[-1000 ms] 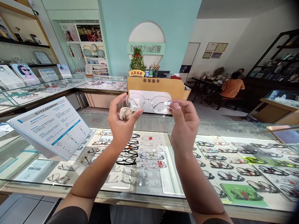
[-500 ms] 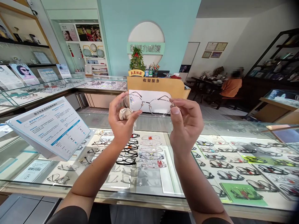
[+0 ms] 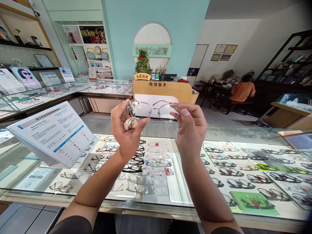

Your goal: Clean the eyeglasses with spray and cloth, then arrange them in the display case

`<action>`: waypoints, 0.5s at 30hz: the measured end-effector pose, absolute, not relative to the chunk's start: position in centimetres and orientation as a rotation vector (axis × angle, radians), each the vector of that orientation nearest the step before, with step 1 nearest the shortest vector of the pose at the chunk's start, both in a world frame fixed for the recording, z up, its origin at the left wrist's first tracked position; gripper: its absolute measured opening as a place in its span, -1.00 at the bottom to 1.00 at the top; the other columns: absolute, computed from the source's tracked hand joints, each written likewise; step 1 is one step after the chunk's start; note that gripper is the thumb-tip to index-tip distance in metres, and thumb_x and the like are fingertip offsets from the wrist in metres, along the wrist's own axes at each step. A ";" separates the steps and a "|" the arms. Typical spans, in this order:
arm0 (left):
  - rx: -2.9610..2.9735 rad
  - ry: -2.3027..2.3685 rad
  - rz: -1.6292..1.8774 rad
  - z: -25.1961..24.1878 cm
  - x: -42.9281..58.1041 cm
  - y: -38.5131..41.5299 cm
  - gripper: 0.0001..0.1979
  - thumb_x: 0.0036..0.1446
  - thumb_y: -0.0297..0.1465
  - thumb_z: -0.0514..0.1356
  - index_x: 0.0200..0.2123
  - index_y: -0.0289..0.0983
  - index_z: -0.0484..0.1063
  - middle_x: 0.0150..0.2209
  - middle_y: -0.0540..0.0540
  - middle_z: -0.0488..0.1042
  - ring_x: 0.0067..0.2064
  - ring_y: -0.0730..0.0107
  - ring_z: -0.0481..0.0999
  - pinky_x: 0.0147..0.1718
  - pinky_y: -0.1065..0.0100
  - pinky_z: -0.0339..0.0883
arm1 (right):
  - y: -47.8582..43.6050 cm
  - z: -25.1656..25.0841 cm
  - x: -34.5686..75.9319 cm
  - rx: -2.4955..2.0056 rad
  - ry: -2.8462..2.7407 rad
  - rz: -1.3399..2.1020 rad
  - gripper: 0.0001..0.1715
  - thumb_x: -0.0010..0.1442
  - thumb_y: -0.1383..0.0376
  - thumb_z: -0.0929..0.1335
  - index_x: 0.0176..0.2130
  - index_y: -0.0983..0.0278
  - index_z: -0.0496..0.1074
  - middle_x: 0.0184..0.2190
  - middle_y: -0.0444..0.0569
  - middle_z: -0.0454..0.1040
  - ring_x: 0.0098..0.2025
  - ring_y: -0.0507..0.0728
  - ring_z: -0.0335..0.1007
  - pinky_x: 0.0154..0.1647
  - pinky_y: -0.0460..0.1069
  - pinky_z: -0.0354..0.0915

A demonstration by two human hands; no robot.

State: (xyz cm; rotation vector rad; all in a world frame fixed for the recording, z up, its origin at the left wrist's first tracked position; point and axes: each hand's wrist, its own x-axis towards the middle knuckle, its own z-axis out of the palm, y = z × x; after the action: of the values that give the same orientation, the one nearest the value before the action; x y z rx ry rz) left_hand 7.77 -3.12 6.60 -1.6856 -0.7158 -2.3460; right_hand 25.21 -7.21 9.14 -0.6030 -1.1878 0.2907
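Observation:
A pair of thin metal-rimmed eyeglasses (image 3: 154, 109) is held up in front of me above the glass counter, its lenses side by side and its temples pointing away. My left hand (image 3: 128, 130) pinches the left end of the frame between thumb and fingers. A crumpled beige cloth (image 3: 131, 123) is tucked into that same palm. At the right end, my right hand (image 3: 192, 130) grips the rim and hinge area with thumb and forefinger. A small coloured sticker shows on the left lens.
Beneath my arms, the glass display counter (image 3: 156, 203) holds rows of eyeglasses. A tent-shaped printed sign (image 3: 53, 130) stands on it at left. Beyond are a wooden cashier desk (image 3: 165, 89) with a plant (image 3: 143, 63), and a seated person in an orange top (image 3: 242, 91) at far right.
The eyeglasses have turned slightly and shifted a little in my hands. My right hand has moved slightly left. The seated person has shifted posture.

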 end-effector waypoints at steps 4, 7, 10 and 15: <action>-1.722 -0.714 -2.356 6.6 7.8 -2.9 -0.28 0.23 0.07 0.49 0.32 -0.09 0.45 0.24 -0.21 0.49 0.29 0.00 0.56 0.07 0.10 0.62 | -7.3 9.3 25.1 -0.584 -1.186 0.328 -0.73 0.40 0.01 0.44 -0.07 0.12 0.55 -0.03 0.02 0.70 0.11 0.23 0.70 -0.01 0.16 0.66; -1.743 -0.667 -2.381 6.6 7.8 -2.8 -0.31 0.25 0.04 0.49 0.33 -0.08 0.45 0.23 -0.19 0.49 0.31 0.01 0.56 0.13 0.09 0.61 | -7.4 9.5 25.0 -0.522 -1.196 0.381 -0.76 0.40 0.04 0.45 -0.08 0.11 0.55 -0.07 -0.01 0.70 0.09 0.24 0.73 -0.06 0.13 0.66; -1.762 -0.632 -2.406 6.7 7.9 -2.8 -0.32 0.26 0.01 0.50 0.33 -0.08 0.45 0.23 -0.18 0.48 0.30 0.02 0.56 0.18 0.08 0.59 | -7.7 9.6 24.8 -0.508 -1.196 0.433 -0.78 0.42 0.04 0.43 -0.09 0.11 0.52 -0.11 -0.03 0.71 0.07 0.24 0.76 -0.06 0.12 0.65; -1.797 -0.631 -2.423 6.6 8.0 -2.8 -0.31 0.24 0.02 0.51 0.32 -0.09 0.45 0.24 -0.20 0.48 0.24 0.05 0.60 0.11 0.11 0.62 | -8.2 9.9 24.5 -0.536 -1.167 0.479 -0.81 0.43 0.06 0.41 -0.10 0.10 0.50 -0.13 -0.03 0.72 0.08 0.25 0.76 -0.04 0.12 0.63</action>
State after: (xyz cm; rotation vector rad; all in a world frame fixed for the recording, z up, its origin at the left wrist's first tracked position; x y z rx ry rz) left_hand 7.97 -2.82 6.61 -1.7969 -0.6311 -2.4228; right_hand 24.47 -8.22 9.87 -0.5361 -1.1668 0.4785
